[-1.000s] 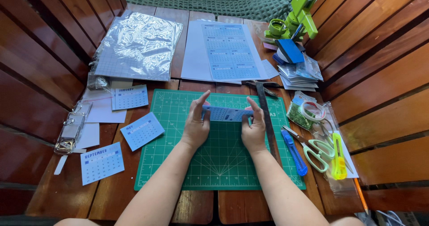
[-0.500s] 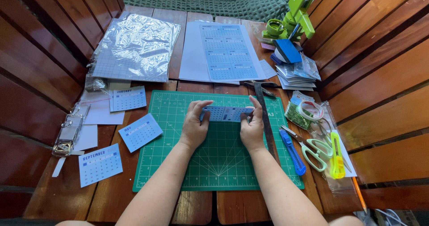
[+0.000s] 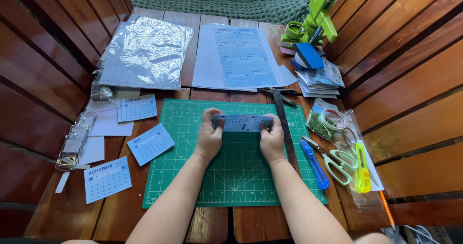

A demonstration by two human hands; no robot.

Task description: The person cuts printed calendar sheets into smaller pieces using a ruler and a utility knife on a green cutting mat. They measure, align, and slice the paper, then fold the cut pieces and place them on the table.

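Both hands, left hand (image 3: 209, 137) and right hand (image 3: 272, 138), still pinch card stack (image 3: 242, 123).

Bright daylight fell from upper right; strong glare on crinkled clear plastic sleeve (image 3: 144, 51). Soft shadows under forearms on green gridded cutting mat (image 3: 178, 176). Focus sharp; wide-angle bending at edges.

We look down on a bench (image 3: 62, 220) of reddish-brown wooden planks laid lengthwise, with narrow dark gaps between them. On both sides rise slatted wooden walls of the same warm wood, the left wall (image 3: 34, 70) in deeper shadow and the right wall (image 3: 410, 80) catching bright daylight. At the far end we see a dark green knitted cloth (image 3: 217, 0) lying across the planks.
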